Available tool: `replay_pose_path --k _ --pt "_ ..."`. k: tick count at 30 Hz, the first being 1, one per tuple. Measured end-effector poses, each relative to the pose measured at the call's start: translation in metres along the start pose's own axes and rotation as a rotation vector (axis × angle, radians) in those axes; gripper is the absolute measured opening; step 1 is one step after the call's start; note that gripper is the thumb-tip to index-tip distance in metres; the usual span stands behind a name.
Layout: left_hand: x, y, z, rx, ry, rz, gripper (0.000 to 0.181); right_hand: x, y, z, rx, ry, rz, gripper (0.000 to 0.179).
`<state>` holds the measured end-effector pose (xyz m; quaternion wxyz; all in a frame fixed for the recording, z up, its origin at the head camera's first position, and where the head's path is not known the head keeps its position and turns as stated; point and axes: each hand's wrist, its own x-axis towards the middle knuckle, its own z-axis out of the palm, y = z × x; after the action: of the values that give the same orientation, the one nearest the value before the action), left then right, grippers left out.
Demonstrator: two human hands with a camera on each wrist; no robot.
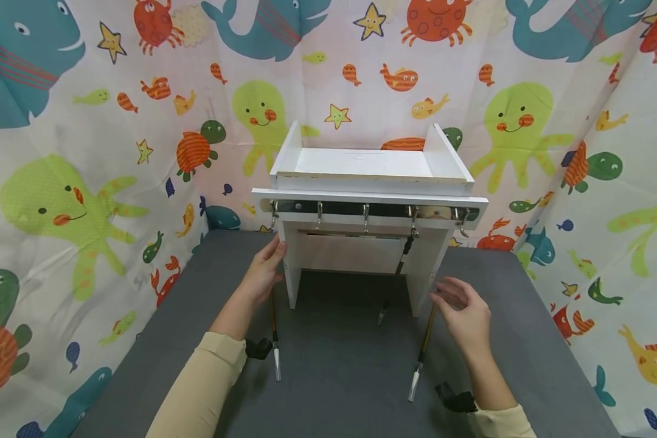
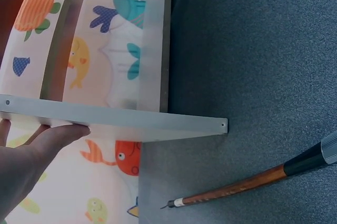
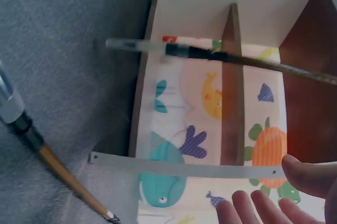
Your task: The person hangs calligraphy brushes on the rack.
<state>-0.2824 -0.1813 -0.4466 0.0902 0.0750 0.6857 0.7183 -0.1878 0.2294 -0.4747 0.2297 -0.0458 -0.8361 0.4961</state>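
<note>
A white wooden shelf [image 1: 372, 182] with a row of metal hooks [image 1: 365, 213] along its front stands on the grey table. My left hand [image 1: 264, 271] touches the outer face of its left side panel [image 2: 126, 121], the fingers fairly straight. Beside the right side panel [image 3: 184, 169] is my right hand [image 1: 465, 313], fingers loosely bent and holding nothing. One capped writing brush [image 1: 400, 264] hangs tip down from a hook, tilted. A second brush [image 2: 242, 183] with a brown handle lies on the table near my left hand. A third brush [image 3: 68, 178] lies below my right hand.
The grey tabletop [image 1: 328, 377] runs around and in front of the shelf. Behind and to both sides hangs a curtain [image 1: 317, 97] printed with sea animals. Black straps, one of them a left strap [image 1: 259, 348], sit at both wrists.
</note>
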Motion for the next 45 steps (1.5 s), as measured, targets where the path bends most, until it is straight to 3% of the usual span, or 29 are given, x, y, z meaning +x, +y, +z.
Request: replay_pose_path --k 8,16,21,32,37,45 --pt "0.007 -0.010 -0.002 0.014 0.018 0.019 0.069 0.002 0.013 -0.001 0.023 -0.071 0.130 0.052" --pt "0.006 -0.011 -0.002 0.012 0.029 0.031 0.072 0.007 0.032 0.000 0.055 -0.246 0.241 0.067" --pt "0.006 -0.011 -0.002 0.017 0.031 0.025 0.072 0.009 0.042 0.001 0.074 -0.299 0.276 0.070" --pt "0.006 -0.012 -0.002 0.021 0.044 0.032 0.071 0.013 0.070 0.012 0.052 -0.333 0.431 0.073" --pt "0.005 -0.012 -0.001 0.010 0.052 0.015 0.071 0.014 0.080 0.015 -0.015 -0.335 0.449 0.076" --pt "0.003 -0.010 0.001 0.004 0.029 0.029 0.067 0.011 0.086 0.018 -0.017 -0.319 0.467 0.076"
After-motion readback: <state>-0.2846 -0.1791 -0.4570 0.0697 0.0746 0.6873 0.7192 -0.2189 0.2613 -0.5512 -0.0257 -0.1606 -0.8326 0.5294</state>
